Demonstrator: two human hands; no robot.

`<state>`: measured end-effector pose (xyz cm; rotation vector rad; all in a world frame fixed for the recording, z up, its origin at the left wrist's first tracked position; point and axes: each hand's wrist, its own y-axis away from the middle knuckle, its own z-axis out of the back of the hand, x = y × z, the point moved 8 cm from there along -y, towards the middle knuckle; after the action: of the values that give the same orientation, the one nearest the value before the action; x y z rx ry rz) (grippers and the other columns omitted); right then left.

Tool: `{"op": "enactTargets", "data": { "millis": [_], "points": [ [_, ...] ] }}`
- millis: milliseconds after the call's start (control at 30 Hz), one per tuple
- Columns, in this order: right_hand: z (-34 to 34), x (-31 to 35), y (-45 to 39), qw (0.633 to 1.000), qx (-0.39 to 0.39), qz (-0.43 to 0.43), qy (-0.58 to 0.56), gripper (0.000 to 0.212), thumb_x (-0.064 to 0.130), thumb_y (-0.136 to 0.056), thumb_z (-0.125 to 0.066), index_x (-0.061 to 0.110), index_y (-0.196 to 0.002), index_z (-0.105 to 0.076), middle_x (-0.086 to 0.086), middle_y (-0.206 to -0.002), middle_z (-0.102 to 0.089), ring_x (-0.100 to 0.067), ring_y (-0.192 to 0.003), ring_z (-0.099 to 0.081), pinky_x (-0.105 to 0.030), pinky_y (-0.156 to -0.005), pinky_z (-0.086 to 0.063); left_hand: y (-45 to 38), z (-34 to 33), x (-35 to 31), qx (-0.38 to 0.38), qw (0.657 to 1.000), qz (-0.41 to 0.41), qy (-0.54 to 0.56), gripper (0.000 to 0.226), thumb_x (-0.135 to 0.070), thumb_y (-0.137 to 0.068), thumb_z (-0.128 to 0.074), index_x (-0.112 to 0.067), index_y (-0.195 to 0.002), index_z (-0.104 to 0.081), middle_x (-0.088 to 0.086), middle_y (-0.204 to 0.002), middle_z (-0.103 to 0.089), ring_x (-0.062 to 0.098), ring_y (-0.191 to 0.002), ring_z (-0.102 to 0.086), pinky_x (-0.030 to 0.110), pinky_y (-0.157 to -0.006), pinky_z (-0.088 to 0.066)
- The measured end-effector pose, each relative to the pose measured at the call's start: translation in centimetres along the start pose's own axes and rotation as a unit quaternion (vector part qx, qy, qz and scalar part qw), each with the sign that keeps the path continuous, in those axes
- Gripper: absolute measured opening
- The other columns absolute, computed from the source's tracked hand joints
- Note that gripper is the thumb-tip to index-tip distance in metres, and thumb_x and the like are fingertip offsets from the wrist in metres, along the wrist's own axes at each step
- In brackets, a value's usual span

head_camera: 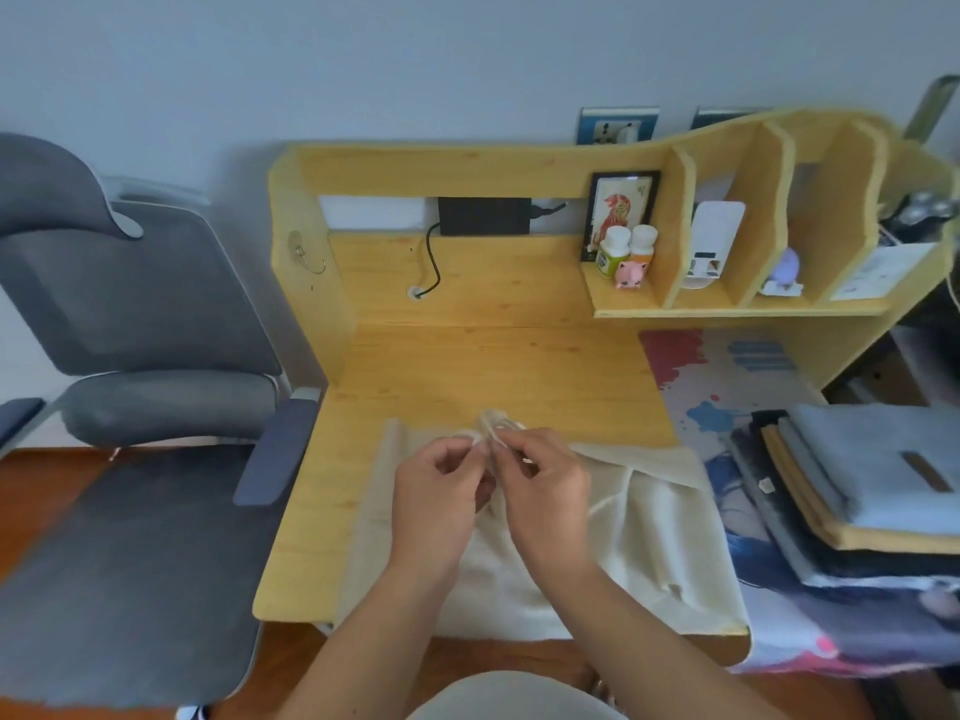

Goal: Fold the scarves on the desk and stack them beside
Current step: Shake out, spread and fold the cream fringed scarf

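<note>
Left hand (441, 498): I see it pinching the cream scarf (597, 537) fringe.
Right hand (540, 491): pinching the same fringe.
Stack (857, 491): folded, right of it.

Both forearms reach forward, left hand (441, 491) and right hand (545, 491) close together, fingers curled in pinches

Cream scarf (597, 537), seemingly plain

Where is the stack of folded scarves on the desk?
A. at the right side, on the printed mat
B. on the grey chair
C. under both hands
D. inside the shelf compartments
A: the stack of folded scarves lies on the printed mat, right of both hands.
</note>
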<state>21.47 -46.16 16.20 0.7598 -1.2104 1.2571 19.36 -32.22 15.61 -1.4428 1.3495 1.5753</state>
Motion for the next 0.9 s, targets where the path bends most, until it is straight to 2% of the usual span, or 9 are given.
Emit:
{"op": "enactTargets", "data": {
  "millis": [67,167,267,367,500,600,767,833,900],
  "points": [
    [0.2,0.3,0.3,1.0,-0.012,0.015,0.0,0.018,0.005,-0.088,-0.075,0.018,-0.099,-0.081,0.012,-0.091,-0.07,-0.004,-0.087,-0.067,-0.014,-0.072,-0.05,0.2,-0.1,0.0,0.003,1.0,-0.001,-0.004,0.02,-0.009,-0.096,-0.067,0.003,-0.081,-0.071,0.035,-0.082,-0.059,0.026,-0.071,-0.058,0.04,-0.071,-0.05],
    [0.1,0.3,0.2,1.0,-0.009,-0.008,-0.025,0.02,0.004,-0.089,-0.074,0.017,-0.102,-0.081,0.01,-0.094,-0.071,-0.001,-0.089,-0.067,-0.011,-0.075,-0.048,0.4,0.0,0.1,0.007,1.0,0.002,-0.015,0.021,-0.012,-0.095,-0.069,0.003,-0.081,-0.073,0.038,-0.09,-0.061,0.026,-0.076,-0.061,0.044,-0.079,-0.054],
    [-0.6,-0.3,0.5,0.997,0.039,-0.051,-0.044,0.023,0.006,-0.095,-0.067,0.018,-0.111,-0.078,0.006,-0.1,-0.067,0.003,-0.093,-0.064,-0.008,-0.077,-0.045,0.4,0.3,0.4,0.002,1.0,0.014,-0.008,0.021,-0.011,-0.094,-0.069,0.006,-0.084,-0.073,0.038,-0.089,-0.062,0.026,-0.078,-0.061,0.05,-0.088,-0.057],
    [-1.1,-0.6,0.9,0.994,0.08,-0.064,-0.024,0.029,0.005,-0.098,-0.061,0.02,-0.119,-0.074,0.008,-0.102,-0.063,0.01,-0.095,-0.059,-0.004,-0.08,-0.042,0.4,0.6,0.8,-0.006,1.0,0.028,0.002,0.02,-0.01,-0.095,-0.068,0.006,-0.084,-0.073,0.027,-0.08,-0.062,0.026,-0.076,-0.06,0.041,-0.082,-0.058],
    [-0.3,-0.8,0.7,0.995,0.029,-0.083,-0.04,0.02,0.009,-0.092,-0.07,0.023,-0.105,-0.078,0.015,-0.098,-0.069,0.011,-0.093,-0.062,-0.005,-0.076,-0.044,0.8,0.5,0.9,-0.004,0.999,0.038,-0.001,0.018,-0.009,-0.096,-0.069,0.001,-0.084,-0.077,0.028,-0.091,-0.07,0.033,-0.082,-0.07,0.041,-0.089,-0.059],
    [-0.2,-0.5,0.9,0.997,0.008,-0.05,-0.055,0.018,0.006,-0.089,-0.073,0.023,-0.094,-0.079,0.013,-0.095,-0.072,0.003,-0.093,-0.066,-0.01,-0.077,-0.048,1.0,0.2,0.9,0.002,0.999,0.048,0.005,0.018,-0.008,-0.097,-0.067,-0.004,-0.086,-0.08,0.025,-0.094,-0.074,0.034,-0.094,-0.074,0.046,-0.095,-0.059],
    [-0.2,-0.3,1.5,0.999,0.005,0.032,-0.015,0.024,-0.003,-0.088,-0.073,0.018,-0.094,-0.081,0.012,-0.096,-0.071,-0.003,-0.092,-0.069,-0.013,-0.077,-0.051,0.5,0.5,0.7,0.001,0.999,0.038,-0.023,0.02,-0.004,-0.094,-0.063,0.003,-0.081,-0.076,0.037,-0.094,-0.065,0.027,-0.08,-0.065,0.053,-0.092,-0.057],
    [-0.3,-0.1,1.5,0.998,0.008,0.056,0.003,0.024,-0.002,-0.088,-0.072,0.018,-0.097,-0.081,0.011,-0.097,-0.072,-0.002,-0.091,-0.069,-0.016,-0.077,-0.053,0.5,0.6,0.5,0.001,0.998,0.028,-0.05,0.02,-0.008,-0.092,-0.063,0.001,-0.08,-0.075,0.038,-0.094,-0.064,0.027,-0.079,-0.064,0.049,-0.084,-0.057],
    [-0.4,0.2,1.5,0.996,0.012,0.083,0.024,0.023,-0.001,-0.089,-0.071,0.017,-0.1,-0.081,0.009,-0.099,-0.071,-0.001,-0.093,-0.069,-0.019,-0.078,-0.055,0.6,0.5,0.2,0.006,0.998,0.024,-0.063,0.021,-0.008,-0.094,-0.061,-0.001,-0.081,-0.077,0.035,-0.094,-0.067,0.026,-0.08,-0.067,0.048,-0.086,-0.059]
  ]
}}
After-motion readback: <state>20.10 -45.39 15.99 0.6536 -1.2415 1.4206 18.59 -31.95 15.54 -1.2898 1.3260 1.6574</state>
